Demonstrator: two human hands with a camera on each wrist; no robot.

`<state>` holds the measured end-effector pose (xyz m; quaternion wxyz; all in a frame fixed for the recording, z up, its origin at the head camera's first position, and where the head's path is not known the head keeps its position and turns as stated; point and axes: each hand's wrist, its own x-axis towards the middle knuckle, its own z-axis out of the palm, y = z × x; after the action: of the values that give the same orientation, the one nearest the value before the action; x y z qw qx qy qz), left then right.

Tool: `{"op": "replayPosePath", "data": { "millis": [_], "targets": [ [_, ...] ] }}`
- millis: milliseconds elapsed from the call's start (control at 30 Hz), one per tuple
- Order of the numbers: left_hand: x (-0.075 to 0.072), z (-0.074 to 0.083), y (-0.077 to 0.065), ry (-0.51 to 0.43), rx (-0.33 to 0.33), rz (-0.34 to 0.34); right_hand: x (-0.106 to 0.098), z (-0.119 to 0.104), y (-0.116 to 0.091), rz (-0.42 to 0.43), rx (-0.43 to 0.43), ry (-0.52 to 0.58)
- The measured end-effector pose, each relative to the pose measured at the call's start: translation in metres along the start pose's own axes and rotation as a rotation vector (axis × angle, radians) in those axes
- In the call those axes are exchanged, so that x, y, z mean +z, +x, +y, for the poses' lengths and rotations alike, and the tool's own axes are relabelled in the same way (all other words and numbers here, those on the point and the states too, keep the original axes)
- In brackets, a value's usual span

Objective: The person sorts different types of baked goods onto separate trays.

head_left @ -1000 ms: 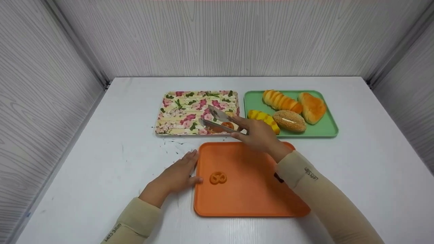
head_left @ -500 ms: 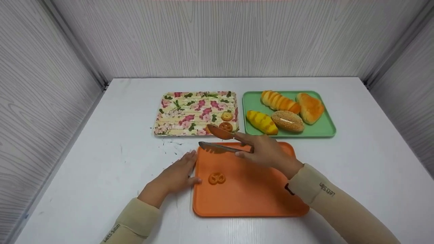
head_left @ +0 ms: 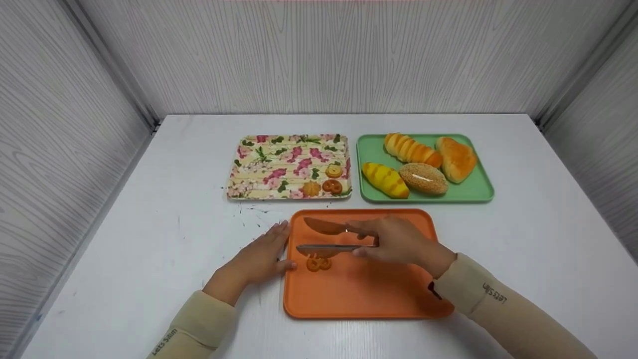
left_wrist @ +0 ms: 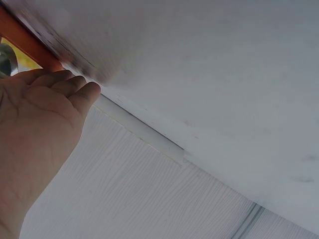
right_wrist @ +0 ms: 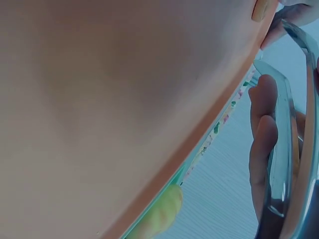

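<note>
My right hand [head_left: 398, 239] grips metal tongs [head_left: 331, 248] above the orange tray [head_left: 369, 299]. The tongs' two arms are spread apart, with nothing between their tips. Just below the lower tip lies a pretzel-shaped cookie [head_left: 319, 264] on the tray's left part. In the right wrist view, fingers curl round the tongs [right_wrist: 281, 139]. My left hand [head_left: 256, 259] rests at the tray's left edge, its fingers straight and its thumb touching the rim. In the left wrist view the left hand [left_wrist: 40, 119] shows its palm beside the orange rim [left_wrist: 30, 40].
A flowered tray [head_left: 269, 164] at the back bears a round cookie [head_left: 334, 170], a ridged cookie [head_left: 312, 188] and a pretzel cookie [head_left: 332, 186]. Right of it, a green tray [head_left: 468, 192] holds several breads, including a yellow one [head_left: 385, 180]. Wood-grain walls [head_left: 344, 60] enclose the table.
My right hand has drawn the tongs from the flowered tray back toward me, over the orange tray and close to its pretzel cookie. My left hand has stayed at the tray's edge.
</note>
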<state>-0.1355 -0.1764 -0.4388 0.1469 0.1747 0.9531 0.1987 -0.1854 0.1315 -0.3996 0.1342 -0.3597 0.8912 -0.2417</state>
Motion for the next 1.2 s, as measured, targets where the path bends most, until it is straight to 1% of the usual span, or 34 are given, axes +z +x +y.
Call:
{"op": "replayPosePath", "data": {
  "millis": [167, 333, 433, 667, 967, 1200],
  "targets": [
    [0.000, 0.001, 0.000, 0.010, 0.001, -0.002, 0.002, 0.001, -0.005, -0.040, -0.010, -0.011],
    [0.000, 0.001, 0.000, 0.011, -0.001, 0.001, 0.003, 0.000, -0.009, -0.054, -0.027, -0.035],
    [0.000, 0.000, 0.000, 0.012, 0.007, 0.010, 0.004, -0.001, -0.010, -0.053, -0.037, -0.049],
    [0.001, -0.001, 0.000, 0.015, 0.012, 0.007, 0.006, -0.003, -0.012, -0.040, -0.056, -0.106],
    [0.000, 0.000, 0.002, 0.025, 0.003, -0.014, 0.007, -0.002, -0.012, -0.015, -0.115, -0.096],
    [0.000, 0.000, 0.002, 0.021, 0.004, -0.012, 0.006, -0.004, -0.011, -0.014, -0.114, -0.116]
  ]
}}
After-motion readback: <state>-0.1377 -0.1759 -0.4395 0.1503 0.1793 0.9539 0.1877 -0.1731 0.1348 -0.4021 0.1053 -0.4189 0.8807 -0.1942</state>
